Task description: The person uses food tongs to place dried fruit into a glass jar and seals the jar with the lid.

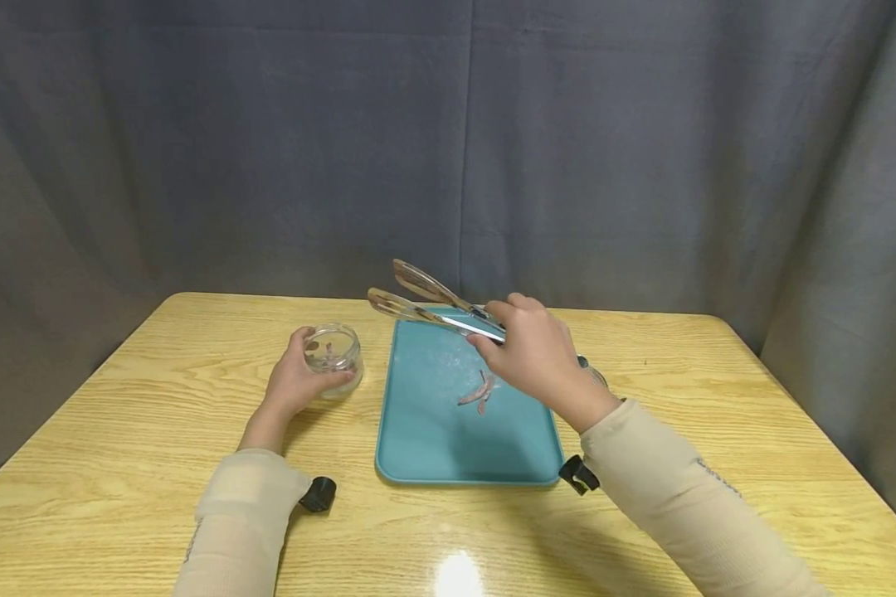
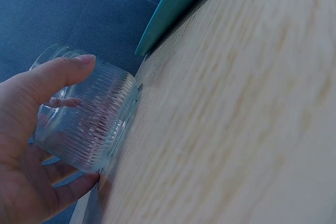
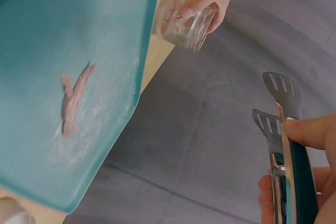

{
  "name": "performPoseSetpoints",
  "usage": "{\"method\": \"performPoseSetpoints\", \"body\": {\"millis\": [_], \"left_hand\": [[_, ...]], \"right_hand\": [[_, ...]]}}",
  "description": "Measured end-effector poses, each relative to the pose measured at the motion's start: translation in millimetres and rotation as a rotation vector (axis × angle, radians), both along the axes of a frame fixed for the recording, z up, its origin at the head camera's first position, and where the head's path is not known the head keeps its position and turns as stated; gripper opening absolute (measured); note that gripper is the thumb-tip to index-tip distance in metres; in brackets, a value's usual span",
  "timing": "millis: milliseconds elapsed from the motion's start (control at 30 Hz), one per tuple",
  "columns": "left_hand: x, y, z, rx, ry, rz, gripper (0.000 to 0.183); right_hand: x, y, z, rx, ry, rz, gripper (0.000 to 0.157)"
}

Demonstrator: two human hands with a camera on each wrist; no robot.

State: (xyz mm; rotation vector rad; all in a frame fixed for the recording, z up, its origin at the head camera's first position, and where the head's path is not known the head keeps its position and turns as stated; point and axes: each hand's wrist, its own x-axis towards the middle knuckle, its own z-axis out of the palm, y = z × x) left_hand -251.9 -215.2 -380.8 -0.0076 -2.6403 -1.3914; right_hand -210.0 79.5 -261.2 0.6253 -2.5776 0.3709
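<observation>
In the head view my left hand [image 1: 293, 383] grips a clear glass jar [image 1: 349, 365] on the table, left of the teal tray [image 1: 418, 439]. The left wrist view shows the jar's ribbed side [image 2: 100, 114], thumb on one side and fingers on the other, with pinkish-brown pieces inside. My right hand [image 1: 533, 352] holds metal tongs [image 3: 302, 182] with teal grips and slotted heads. They are raised above the tray's far part, pointing left, heads spread apart with nothing between them. Several thin pinkish-brown strips [image 3: 72, 100] lie in a small heap on the tray.
Pale powdery smudges mark the tray around the strips. A glass-like object [image 1: 593, 373] shows partly behind my right wrist, right of the tray. Black wrist mounts [image 1: 318, 494] stick out from both sleeves. A grey curtain [image 1: 328, 149] hangs behind the wooden table [image 1: 216, 356].
</observation>
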Motion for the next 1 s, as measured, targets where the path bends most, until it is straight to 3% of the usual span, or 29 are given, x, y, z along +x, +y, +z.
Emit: {"method": "performPoseSetpoints", "body": {"millis": [433, 1000], "left_hand": [[-1.2, -1.0, -1.9, 0.005, 0.003, 0.004, 0.095], [-0.4, -0.2, -1.3, -0.003, 0.009, 0.001, 0.095]], "right_hand": [[6.7, 40.9, -18.3, -0.028, -0.098, -0.09, 0.042], [14.9, 78.0, -53.7, -0.013, -0.154, -0.105, 0.037]]}}
